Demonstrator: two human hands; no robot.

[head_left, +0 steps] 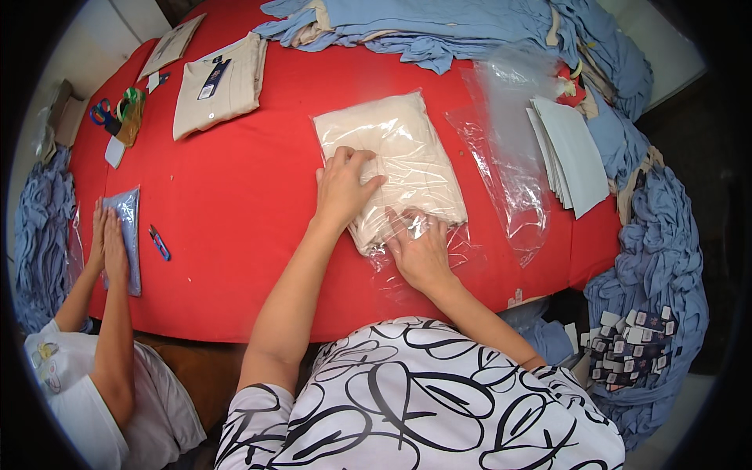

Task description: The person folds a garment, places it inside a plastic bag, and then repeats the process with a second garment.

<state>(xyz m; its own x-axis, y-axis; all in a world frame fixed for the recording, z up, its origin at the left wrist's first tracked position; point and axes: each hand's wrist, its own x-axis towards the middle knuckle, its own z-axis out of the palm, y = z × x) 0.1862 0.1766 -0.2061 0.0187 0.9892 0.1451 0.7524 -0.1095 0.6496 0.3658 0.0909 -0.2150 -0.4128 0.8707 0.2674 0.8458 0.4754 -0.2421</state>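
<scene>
A folded beige garment lies inside a clear plastic bag in front of me, turned slightly on the table. My left hand rests on the bag's left side, with thumb and fingers apart and nothing gripped. At the bag's near end my right hand has its fingers stretched forward and spread, the loose clear plastic covering their tips. The near edge of the beige cloth touches those fingers. Whether the right fingertips reach under the cloth is hidden by plastic glare.
Red cloth covers the table. Right of the bag lie empty clear bags and white sheets. Blue garments are heaped at the back. A tagged beige garment, thread snips and a co-worker's hands on a bagged blue garment are left.
</scene>
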